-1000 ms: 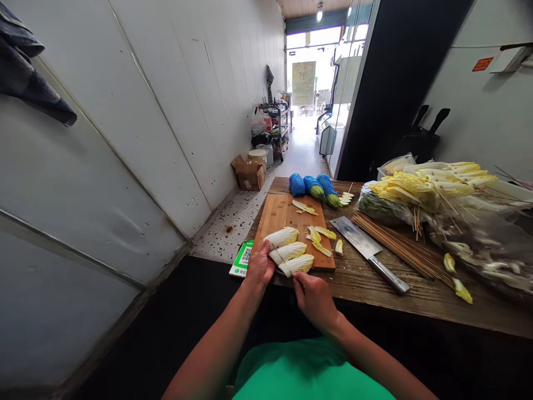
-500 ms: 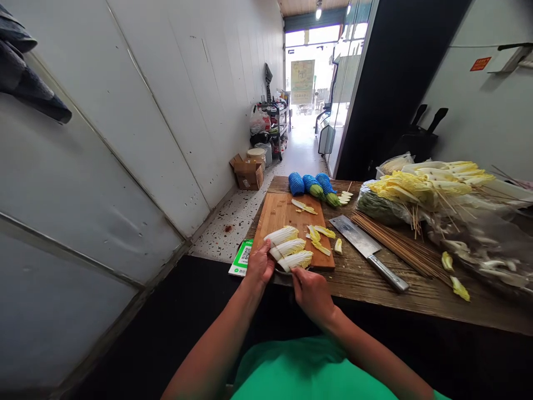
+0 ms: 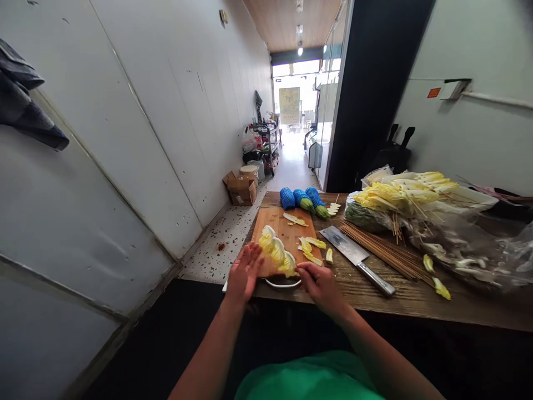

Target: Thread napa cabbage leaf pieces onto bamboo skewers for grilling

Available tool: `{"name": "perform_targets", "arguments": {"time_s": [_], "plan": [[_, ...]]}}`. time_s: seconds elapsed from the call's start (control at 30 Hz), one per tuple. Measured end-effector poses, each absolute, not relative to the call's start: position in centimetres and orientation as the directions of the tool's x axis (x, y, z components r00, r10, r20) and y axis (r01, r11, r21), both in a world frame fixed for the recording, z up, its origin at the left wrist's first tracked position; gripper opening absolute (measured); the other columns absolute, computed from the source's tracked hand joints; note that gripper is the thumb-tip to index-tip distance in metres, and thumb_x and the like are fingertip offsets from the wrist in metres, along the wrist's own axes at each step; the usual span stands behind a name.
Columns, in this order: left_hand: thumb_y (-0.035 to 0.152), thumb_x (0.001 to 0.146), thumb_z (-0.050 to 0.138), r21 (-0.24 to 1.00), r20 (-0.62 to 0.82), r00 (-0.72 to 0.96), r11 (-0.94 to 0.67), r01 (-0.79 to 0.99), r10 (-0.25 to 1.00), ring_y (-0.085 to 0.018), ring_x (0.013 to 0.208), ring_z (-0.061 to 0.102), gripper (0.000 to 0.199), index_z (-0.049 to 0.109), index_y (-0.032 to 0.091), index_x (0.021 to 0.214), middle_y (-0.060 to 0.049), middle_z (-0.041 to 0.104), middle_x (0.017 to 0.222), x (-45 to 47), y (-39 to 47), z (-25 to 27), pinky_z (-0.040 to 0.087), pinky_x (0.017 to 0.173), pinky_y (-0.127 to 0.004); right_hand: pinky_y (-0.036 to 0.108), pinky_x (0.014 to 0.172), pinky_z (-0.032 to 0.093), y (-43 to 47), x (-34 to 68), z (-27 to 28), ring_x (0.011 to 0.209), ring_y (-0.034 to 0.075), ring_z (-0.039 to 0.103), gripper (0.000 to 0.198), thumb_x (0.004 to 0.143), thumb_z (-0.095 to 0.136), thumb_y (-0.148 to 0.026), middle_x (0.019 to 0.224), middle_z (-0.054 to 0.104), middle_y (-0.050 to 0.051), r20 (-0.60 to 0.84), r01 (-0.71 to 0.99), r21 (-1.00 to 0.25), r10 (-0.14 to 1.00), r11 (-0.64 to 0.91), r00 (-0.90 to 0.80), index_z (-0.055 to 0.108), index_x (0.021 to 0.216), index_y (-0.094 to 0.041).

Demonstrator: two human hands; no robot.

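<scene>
My right hand (image 3: 321,284) pinches the near end of a skewer of napa cabbage leaves (image 3: 278,250), held over the wooden cutting board (image 3: 272,218). The skewered leaves are tilted, with white edges up and yellow parts below. Left of the skewer, my left hand (image 3: 242,273) has its fingers stretched out, palm toward the leaves, slightly blurred. Whether its fingertips touch the leaves I cannot tell. Loose cabbage pieces (image 3: 308,248) lie on the board's right side, and a white handle loop (image 3: 283,285) shows at its near edge.
A cleaver (image 3: 352,253) lies right of the board beside a bundle of bamboo skewers (image 3: 385,251). Finished cabbage skewers (image 3: 410,189) are piled at the right, near bagged mushrooms (image 3: 458,258). Green vegetables in blue foam nets (image 3: 302,198) lie behind the board.
My left hand has let go of the skewer and opened to its left. The skewered leaves have turned over, from lying flat to tilted. The camera view has shifted.
</scene>
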State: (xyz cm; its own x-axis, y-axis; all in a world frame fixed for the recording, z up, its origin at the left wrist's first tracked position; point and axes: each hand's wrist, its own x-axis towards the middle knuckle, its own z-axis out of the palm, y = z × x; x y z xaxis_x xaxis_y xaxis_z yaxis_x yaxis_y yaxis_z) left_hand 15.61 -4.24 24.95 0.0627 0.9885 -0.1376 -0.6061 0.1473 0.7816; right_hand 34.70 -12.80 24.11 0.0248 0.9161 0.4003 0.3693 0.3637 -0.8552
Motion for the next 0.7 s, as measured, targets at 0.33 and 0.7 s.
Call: {"name": "perform_targets", "arguments": {"time_s": [0.33, 0.7], "plan": [[0.008, 0.064, 0.072, 0.890, -0.275, 0.418, 0.394, -0.229, 0.866, -0.022, 0.074, 0.066, 0.028, 0.066, 0.010, 0.091, -0.014, 0.069, 0.088, 14.9, -1.7, 28.7, 0.053, 0.065, -0.029, 0.017, 0.036, 0.021, -9.4, 40.1, 24.0, 0.036, 0.003, 0.031, 0.041, 0.075, 0.056, -0.053, 0.047, 0.044, -0.008, 0.038, 0.033, -0.998, 0.982, 0.045, -0.184, 0.059, 0.082, -0.013], [0.023, 0.066, 0.072, 0.991, -0.128, 0.561, 0.127, 0.041, 0.818, -0.017, 0.065, 0.063, 0.021, 0.069, 0.012, 0.085, -0.010, 0.068, 0.078, 14.6, -1.9, 30.4, 0.047, 0.056, -0.022, 0.021, 0.049, 0.034, -9.6, 41.6, 22.8, 0.050, 0.007, 0.041, 0.035, 0.082, 0.051, -0.044, 0.057, 0.049, -0.004, 0.242, 0.289, -0.919, 0.962, 0.269, -0.127, 0.064, 0.088, -0.012]]}}
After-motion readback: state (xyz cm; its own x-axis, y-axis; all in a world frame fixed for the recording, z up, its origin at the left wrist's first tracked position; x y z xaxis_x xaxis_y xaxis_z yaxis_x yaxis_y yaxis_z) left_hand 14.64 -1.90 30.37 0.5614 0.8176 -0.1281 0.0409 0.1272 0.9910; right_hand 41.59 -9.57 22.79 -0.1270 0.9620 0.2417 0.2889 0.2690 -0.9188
